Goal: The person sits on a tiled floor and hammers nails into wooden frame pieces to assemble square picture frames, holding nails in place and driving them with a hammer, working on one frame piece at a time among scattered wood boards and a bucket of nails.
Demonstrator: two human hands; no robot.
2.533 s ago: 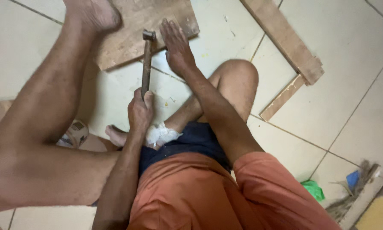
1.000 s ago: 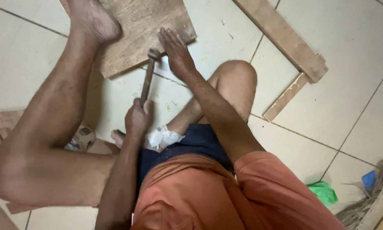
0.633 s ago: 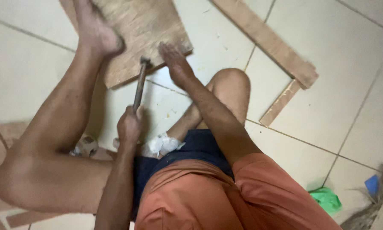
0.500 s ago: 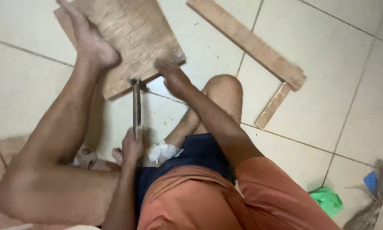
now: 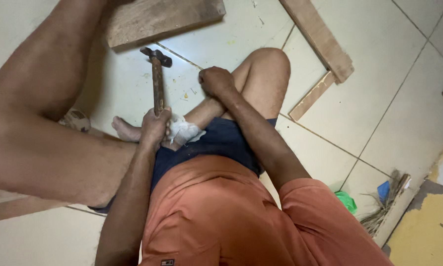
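Note:
My left hand (image 5: 155, 127) grips the wooden handle of a rusty claw hammer (image 5: 157, 81). Its head hovers over the tiled floor just below a worn wooden board (image 5: 157, 19). My right hand (image 5: 216, 81) is closed in a fist beside my bent right knee, apart from the board; nothing shows inside it. My left leg stretches up the left side, with the foot out of view near the board. A crumpled white cloth (image 5: 186, 130) lies at my lap next to the left hand.
A long wooden batten (image 5: 320, 37) and a shorter strip (image 5: 312, 96) form an L on the tiles at the upper right. Green scrap (image 5: 347, 202), a blue piece (image 5: 383, 191) and straw bristles (image 5: 386, 209) sit lower right. A sandal (image 5: 76, 120) lies under my left leg.
My right hand has come off the board's edge and drawn back into a fist by the knee. The hammer head has pulled back from the board. The view has tilted down.

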